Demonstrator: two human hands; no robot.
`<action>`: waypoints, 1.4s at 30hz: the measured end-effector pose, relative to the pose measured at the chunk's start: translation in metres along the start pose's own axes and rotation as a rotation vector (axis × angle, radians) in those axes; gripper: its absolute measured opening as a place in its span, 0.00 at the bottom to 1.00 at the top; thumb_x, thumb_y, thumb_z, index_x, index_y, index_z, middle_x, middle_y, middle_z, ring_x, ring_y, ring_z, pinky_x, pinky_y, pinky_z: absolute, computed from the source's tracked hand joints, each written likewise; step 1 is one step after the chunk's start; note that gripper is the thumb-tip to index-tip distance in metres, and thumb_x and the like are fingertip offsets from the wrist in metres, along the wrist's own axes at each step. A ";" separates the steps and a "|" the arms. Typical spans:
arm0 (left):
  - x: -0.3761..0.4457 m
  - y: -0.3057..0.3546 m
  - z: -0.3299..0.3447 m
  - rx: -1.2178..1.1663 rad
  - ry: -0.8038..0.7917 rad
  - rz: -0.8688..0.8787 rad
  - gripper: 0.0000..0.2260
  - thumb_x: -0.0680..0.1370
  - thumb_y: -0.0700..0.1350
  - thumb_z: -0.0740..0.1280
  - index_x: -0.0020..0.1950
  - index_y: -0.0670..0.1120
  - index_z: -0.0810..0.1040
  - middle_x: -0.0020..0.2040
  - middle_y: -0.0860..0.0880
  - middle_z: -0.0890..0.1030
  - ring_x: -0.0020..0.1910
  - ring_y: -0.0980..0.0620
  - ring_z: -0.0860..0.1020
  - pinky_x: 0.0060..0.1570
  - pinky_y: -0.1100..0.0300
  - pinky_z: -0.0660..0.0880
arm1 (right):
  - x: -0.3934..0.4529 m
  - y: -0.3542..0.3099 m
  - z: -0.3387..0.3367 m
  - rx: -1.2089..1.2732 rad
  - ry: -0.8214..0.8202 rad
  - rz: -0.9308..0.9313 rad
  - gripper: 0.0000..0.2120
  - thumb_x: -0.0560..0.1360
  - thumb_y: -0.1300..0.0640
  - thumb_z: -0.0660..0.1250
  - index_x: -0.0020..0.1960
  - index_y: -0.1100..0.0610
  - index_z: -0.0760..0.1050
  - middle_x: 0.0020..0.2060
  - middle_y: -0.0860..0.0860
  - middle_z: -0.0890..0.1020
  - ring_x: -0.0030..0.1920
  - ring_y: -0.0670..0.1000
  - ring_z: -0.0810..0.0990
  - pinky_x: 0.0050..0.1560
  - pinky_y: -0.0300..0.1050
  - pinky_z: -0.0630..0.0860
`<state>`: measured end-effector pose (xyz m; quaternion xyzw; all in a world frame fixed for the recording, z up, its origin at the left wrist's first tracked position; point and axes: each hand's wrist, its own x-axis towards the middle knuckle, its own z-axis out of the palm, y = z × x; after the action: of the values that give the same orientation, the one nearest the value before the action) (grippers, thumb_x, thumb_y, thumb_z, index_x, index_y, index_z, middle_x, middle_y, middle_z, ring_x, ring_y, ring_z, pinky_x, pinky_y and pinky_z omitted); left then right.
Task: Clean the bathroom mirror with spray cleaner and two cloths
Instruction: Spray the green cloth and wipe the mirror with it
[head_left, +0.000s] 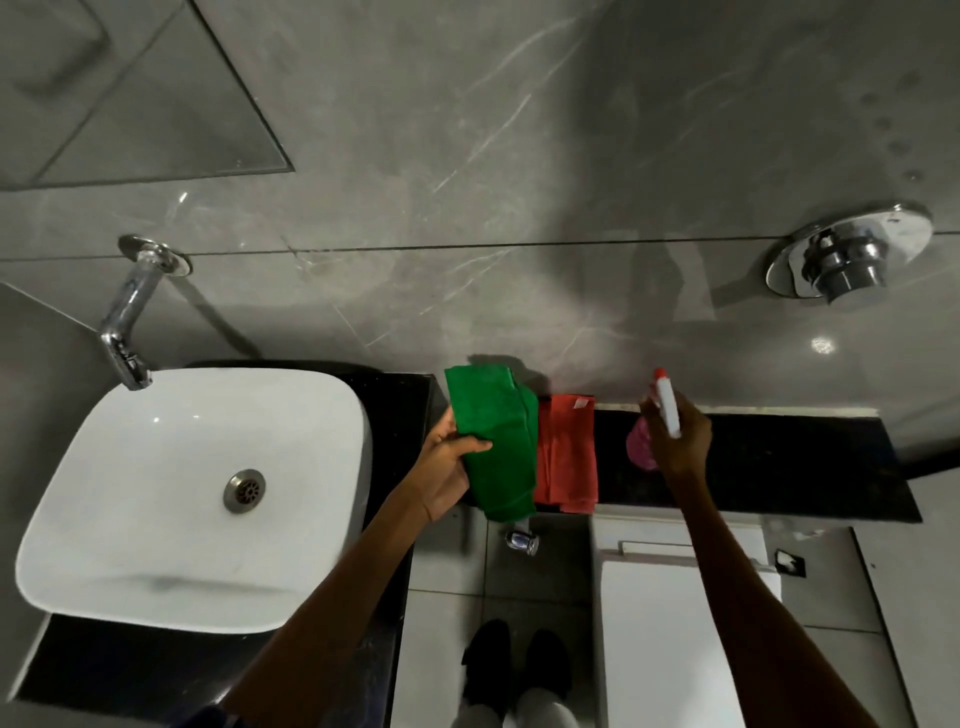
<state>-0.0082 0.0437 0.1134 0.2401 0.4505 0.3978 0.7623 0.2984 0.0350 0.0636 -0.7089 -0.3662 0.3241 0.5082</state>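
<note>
Left hand pinches green cloth at tabletop left end. Right hand grips sprayer, nozzle toward wall. Red cloth lies between.

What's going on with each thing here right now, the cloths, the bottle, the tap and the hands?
Green cloth: folded, held in left hand.
Red cloth: folded, lying on the black ledge.
Spray bottle: gripped by right hand.
Tap: no water running.
Sink: empty, drain open.

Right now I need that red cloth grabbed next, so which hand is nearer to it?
Left. The left hand holds the green cloth right beside the red cloth; the right hand, holding the spray bottle, is farther off to its right.
</note>
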 end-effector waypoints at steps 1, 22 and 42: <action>-0.002 -0.002 -0.002 0.001 -0.002 -0.007 0.30 0.72 0.24 0.64 0.69 0.48 0.78 0.64 0.41 0.83 0.64 0.40 0.82 0.57 0.47 0.83 | 0.006 0.003 -0.002 -0.009 0.015 0.034 0.18 0.78 0.62 0.74 0.66 0.67 0.80 0.45 0.61 0.84 0.43 0.54 0.83 0.48 0.51 0.81; -0.101 0.123 -0.003 0.106 -0.291 0.058 0.35 0.71 0.25 0.66 0.77 0.44 0.70 0.73 0.34 0.76 0.65 0.39 0.81 0.68 0.44 0.77 | -0.132 -0.177 0.096 0.570 -0.957 0.314 0.33 0.72 0.42 0.77 0.70 0.59 0.78 0.69 0.60 0.81 0.69 0.58 0.82 0.68 0.56 0.80; -0.156 0.605 -0.197 1.271 0.826 1.674 0.33 0.85 0.58 0.50 0.85 0.47 0.44 0.86 0.53 0.40 0.86 0.51 0.44 0.84 0.43 0.47 | -0.125 -0.650 0.313 -0.051 0.533 -1.133 0.40 0.77 0.63 0.66 0.84 0.63 0.51 0.84 0.60 0.58 0.84 0.62 0.56 0.83 0.65 0.54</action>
<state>-0.4607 0.2609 0.5351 0.6609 0.4862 0.5310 -0.2119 -0.1507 0.2202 0.6117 -0.4732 -0.5535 -0.1924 0.6578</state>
